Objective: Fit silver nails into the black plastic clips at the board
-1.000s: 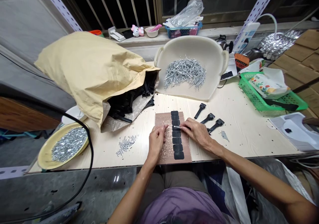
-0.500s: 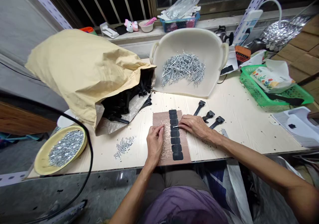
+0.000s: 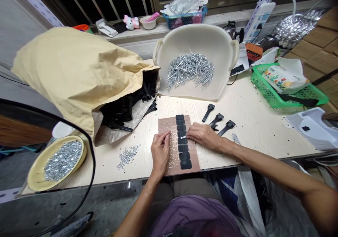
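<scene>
1. Gripping a small silvery piece (image 3: 183, 137), the fingertips of our right hand (image 3: 202, 135) reach in from the right of the brown board (image 3: 194, 156).
2. That piece is over the column of black pads (image 3: 182, 148) running down the board; we cannot tell whether it touches them.
3. Our left hand (image 3: 160, 154) is at the board's left side, thumb and forefinger drawn together; we cannot tell whether they pinch anything.
4. Pale specks (image 3: 173, 154) dot the board between our left hand and the pads.
5. Just beyond our right hand, three black parts (image 3: 227, 127) lie on the table (image 3: 253, 135).
6. Left of the board we see scattered metal bits (image 3: 128, 156).
7. Behind it, a white basin (image 3: 195, 36) holds a heap of metal pins (image 3: 191, 69).
</scene>
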The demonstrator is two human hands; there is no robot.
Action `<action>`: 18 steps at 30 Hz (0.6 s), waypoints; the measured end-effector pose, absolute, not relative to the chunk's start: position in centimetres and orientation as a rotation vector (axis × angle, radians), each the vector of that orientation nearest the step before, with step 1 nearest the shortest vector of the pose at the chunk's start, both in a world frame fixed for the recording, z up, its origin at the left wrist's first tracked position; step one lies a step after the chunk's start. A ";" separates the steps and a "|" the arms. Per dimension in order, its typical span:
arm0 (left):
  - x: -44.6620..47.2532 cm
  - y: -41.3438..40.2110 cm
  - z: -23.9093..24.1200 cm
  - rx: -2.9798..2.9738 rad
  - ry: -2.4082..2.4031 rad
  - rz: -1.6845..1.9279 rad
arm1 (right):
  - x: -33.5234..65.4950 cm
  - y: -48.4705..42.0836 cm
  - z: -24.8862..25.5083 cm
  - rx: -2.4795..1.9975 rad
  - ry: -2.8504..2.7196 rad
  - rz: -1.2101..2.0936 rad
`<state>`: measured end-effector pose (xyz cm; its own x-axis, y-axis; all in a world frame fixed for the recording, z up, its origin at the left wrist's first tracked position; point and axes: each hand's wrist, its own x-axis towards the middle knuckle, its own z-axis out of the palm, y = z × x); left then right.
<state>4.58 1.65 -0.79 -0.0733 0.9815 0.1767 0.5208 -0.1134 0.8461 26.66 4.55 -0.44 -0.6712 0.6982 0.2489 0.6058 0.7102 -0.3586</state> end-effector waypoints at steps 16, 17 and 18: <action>4.7 1.6 -0.6 1.633 1.635 1.109 | 26.5 5.6 -1.3 -1.008 -2.496 0.172; 4.7 1.6 -0.6 1.629 1.638 1.108 | 26.6 5.9 -1.0 -1.030 -2.485 0.179; 4.7 1.6 -0.6 1.624 1.641 1.106 | 26.6 5.9 -0.8 -0.987 -2.510 0.201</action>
<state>4.72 1.63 -0.58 -0.0969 0.9837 0.1512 0.5090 -0.0816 0.8569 26.59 5.88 -0.80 -0.6519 0.6773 0.3410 0.6143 0.7354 -0.2860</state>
